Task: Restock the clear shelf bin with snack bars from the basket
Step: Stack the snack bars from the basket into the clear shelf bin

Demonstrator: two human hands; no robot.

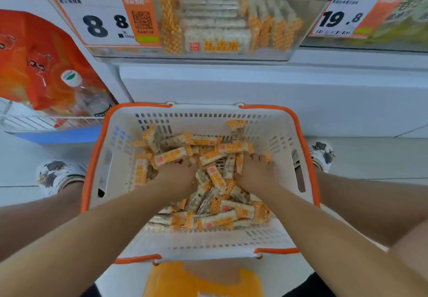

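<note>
A white basket with orange rim and handles sits on the floor between my feet, holding several orange-and-white wrapped snack bars. Both hands are down in the pile. My left hand lies palm down, its fingers pushed under bars at the pile's middle left. My right hand digs in at the middle right, fingertips buried among the wrappers. Whether either hand has closed around bars is hidden. Above, the clear shelf bin holds rows of the same bars behind an "8.8" price tag.
An orange bag and a bottle lie in a wire rack at the left. A second bin with a "19.8" tag is at the upper right. The white shelf base stands behind the basket. My feet flank the basket.
</note>
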